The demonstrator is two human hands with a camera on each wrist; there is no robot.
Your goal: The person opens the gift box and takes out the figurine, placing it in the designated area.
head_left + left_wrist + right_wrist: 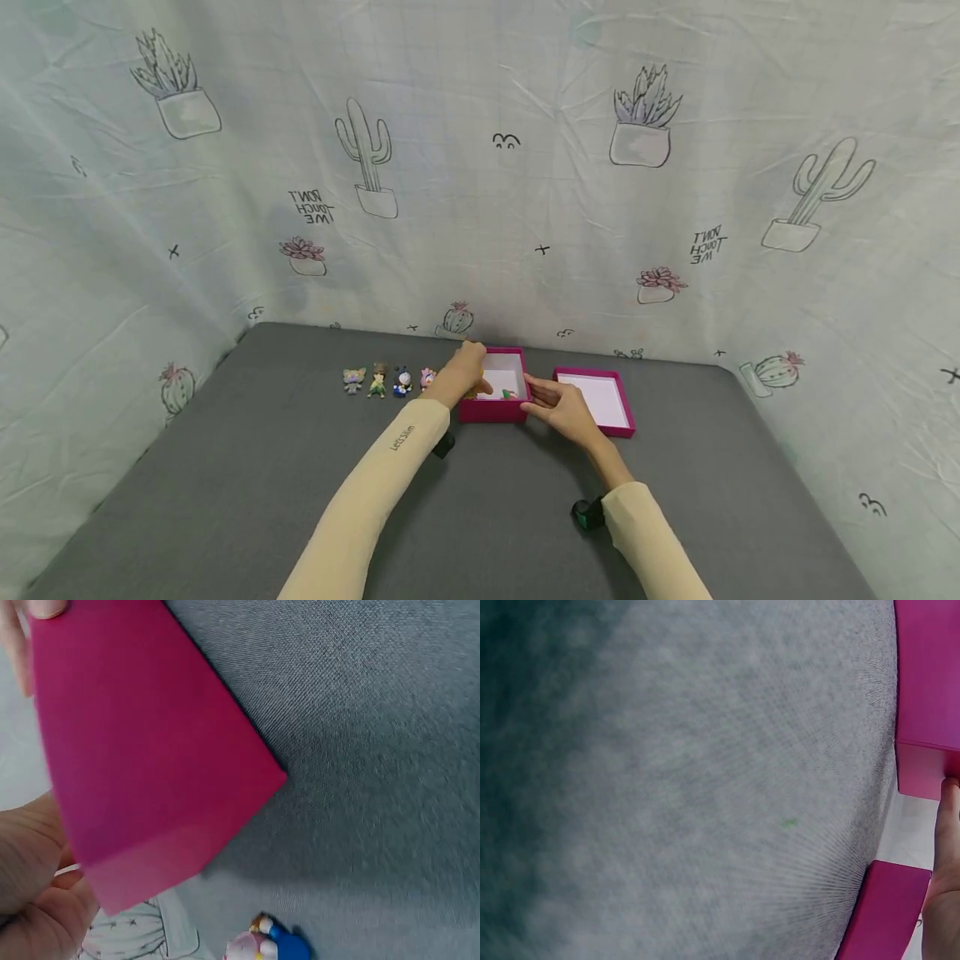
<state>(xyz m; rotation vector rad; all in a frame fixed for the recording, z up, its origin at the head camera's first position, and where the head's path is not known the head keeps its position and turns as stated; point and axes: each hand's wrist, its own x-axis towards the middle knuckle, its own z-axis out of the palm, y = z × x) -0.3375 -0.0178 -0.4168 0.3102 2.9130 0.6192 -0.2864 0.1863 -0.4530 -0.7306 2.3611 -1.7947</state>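
Note:
A magenta box (492,412) with a white inside stands without its lid. My left hand (467,367) reaches over its left side, fingers bent down into it. In the left wrist view the box wall (142,735) hides those fingertips, so whatever they touch is out of sight. A yellowish bit shows under that hand, too small to make out. Inside the box lies a small red and green figure (509,394). My right hand (564,408) grips the right front corner of the box, thumb on the front and fingers along the side.
The magenta lid (632,428) lies white side up to the right. Left of the box, several small toy figures stand in a row, among them a yellow-eared one (354,381), a green one (378,382) and a blue one (402,382). A patterned curtain (480,208) rises behind the grey table (300,500).

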